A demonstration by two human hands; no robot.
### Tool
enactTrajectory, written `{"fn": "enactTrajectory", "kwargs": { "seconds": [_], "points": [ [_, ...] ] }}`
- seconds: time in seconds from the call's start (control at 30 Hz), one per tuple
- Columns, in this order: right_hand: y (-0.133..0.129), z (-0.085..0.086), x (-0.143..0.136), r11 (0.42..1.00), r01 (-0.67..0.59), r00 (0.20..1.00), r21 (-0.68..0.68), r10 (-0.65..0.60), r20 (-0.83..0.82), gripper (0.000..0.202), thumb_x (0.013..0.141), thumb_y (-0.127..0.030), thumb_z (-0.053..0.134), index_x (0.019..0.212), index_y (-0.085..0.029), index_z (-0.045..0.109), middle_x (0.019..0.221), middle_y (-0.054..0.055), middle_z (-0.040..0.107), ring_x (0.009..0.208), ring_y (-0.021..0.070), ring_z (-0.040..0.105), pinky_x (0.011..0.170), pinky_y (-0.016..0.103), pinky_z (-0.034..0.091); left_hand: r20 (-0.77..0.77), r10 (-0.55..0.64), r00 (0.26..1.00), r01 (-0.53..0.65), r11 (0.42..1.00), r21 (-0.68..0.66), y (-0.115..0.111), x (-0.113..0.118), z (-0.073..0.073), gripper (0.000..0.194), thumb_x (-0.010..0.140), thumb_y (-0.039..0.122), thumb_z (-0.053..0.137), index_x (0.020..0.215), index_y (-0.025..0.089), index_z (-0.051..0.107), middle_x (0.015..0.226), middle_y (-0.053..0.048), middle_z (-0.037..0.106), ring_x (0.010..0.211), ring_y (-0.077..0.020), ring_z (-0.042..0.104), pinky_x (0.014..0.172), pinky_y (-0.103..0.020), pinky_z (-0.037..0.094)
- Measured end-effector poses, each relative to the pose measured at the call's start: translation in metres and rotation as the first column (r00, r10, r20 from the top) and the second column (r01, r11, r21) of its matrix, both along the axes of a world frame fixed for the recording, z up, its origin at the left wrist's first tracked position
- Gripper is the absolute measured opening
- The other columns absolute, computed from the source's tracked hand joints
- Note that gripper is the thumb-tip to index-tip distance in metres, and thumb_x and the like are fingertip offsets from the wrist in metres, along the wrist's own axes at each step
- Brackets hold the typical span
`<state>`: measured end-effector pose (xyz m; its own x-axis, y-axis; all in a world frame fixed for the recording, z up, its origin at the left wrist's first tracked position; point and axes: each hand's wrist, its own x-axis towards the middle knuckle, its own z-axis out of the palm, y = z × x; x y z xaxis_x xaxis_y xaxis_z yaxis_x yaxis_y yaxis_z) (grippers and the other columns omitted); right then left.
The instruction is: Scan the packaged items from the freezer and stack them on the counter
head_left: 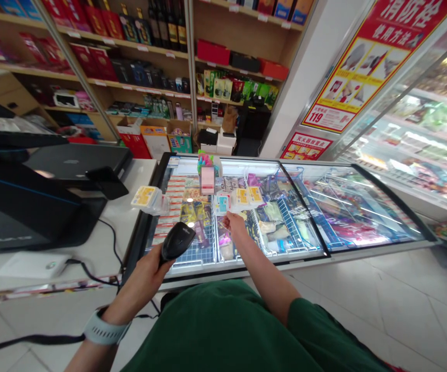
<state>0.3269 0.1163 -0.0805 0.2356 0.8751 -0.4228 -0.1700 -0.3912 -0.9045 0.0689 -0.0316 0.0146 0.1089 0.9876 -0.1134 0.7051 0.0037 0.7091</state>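
Note:
My left hand [145,276] grips a black handheld barcode scanner [177,241], its head tilted over the glass freezer lid [198,258]. A pale watch strap circles that wrist. My right hand [234,224] is over the glass with its fingers curled; whether anything is between them is hidden. Just beyond its fingertips lies a clear pack with a blue label [222,203], very close to or touching them. Beside it on the right are clear packs with yellow labels [248,196]. More yellow-labelled packs [148,197] sit to the left, at the counter edge.
A pink card [207,180] stands before a colourful bundle at the freezer's far side. On the left counter [145,173] are a black terminal [33,201], a dark phone-like device [107,182] and a white box [33,264] with a cable. Stocked shelves [130,85] line the back.

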Motion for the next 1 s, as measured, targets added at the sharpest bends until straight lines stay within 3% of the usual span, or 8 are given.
{"fn": "enactTrajectory", "kwargs": {
  "seconds": [0.2,0.5,0.8,1.0],
  "points": [
    [0.019,-0.004,0.012,0.987,0.108,0.975,-0.117,-0.128,-0.182,0.019,0.082,-0.025,0.064,0.07,-0.016,0.054,0.058,0.0,0.062,0.049,0.0102,0.06,0.054,0.022,0.052,-0.03,0.018,0.999,-0.018,1.0,0.007,-0.001,-0.003,-0.001,0.048,0.087,0.047,0.047,0.123,0.016,0.049,0.116,-0.012,0.066,0.108,-0.0272,0.063,0.09,-0.034,0.048],
    [0.031,-0.002,0.011,0.981,0.123,0.931,-0.15,-0.166,-0.325,0.012,0.084,-0.014,0.062,0.073,-0.014,0.056,0.062,0.003,0.065,0.06,0.0117,0.066,0.066,0.023,0.057,-0.03,0.015,0.999,-0.015,1.0,0.0,0.0,-0.004,0.0,0.048,0.088,0.047,0.047,0.123,0.016,0.049,0.112,-0.011,0.067,0.106,-0.0271,0.064,0.087,-0.034,0.05],
    [0.01,-0.01,0.003,0.976,0.058,0.946,-0.21,-0.121,-0.302,0.01,0.082,-0.011,0.06,0.076,-0.016,0.055,0.059,0.0,0.063,0.056,0.0111,0.064,0.058,0.021,0.054,-0.023,0.048,0.999,-0.048,0.999,0.003,0.0,-0.008,-0.001,0.047,0.086,0.047,0.047,0.121,0.016,0.05,0.11,-0.013,0.068,0.105,-0.0281,0.064,0.088,-0.037,0.049],
    [-0.004,-0.013,-0.021,0.964,-0.055,0.975,-0.26,-0.004,-0.223,0.006,0.084,-0.016,0.059,0.08,-0.016,0.055,0.06,-0.001,0.063,0.051,0.0105,0.062,0.051,0.019,0.05,-0.021,0.103,0.994,-0.103,0.995,0.009,-0.003,-0.01,0.007,0.043,0.083,0.046,0.048,0.114,0.016,0.054,0.107,-0.013,0.069,0.1,-0.029,0.065,0.086,-0.038,0.05]
  ]
}}
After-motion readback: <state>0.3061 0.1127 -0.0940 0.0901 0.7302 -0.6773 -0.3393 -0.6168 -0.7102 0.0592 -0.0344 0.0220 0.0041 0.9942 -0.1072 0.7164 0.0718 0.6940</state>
